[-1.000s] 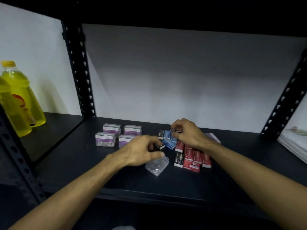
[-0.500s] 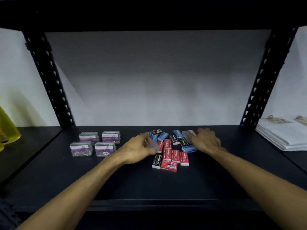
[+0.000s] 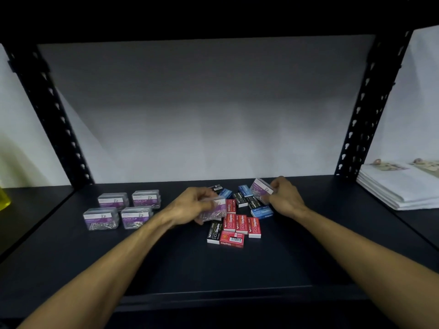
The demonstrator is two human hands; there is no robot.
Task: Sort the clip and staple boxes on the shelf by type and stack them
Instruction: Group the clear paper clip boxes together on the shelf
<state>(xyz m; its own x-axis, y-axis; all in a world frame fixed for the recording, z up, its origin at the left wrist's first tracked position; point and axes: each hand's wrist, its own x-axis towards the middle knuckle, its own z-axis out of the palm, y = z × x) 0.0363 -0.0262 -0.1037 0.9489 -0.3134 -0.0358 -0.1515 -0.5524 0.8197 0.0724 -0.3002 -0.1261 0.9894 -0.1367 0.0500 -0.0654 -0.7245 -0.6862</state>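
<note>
Gripping "PAPER CLIP" boxes — left hand [image 3: 190, 205] one [image 3: 212, 211], right hand [image 3: 285, 198] another [image 3: 261, 189] — over "Staples" boxes [image 3: 241, 224].

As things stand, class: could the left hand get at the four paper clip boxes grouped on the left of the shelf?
Probably yes. Bare shelf lies between the left hand and the grouped paper clip boxes. But that hand already grips a clear clip box, so it could not easily grasp another.

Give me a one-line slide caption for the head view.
Each hand lifts a clear paper clip box, left hand and right hand, above mixed staple boxes; four clip boxes sit sorted at left.
</note>
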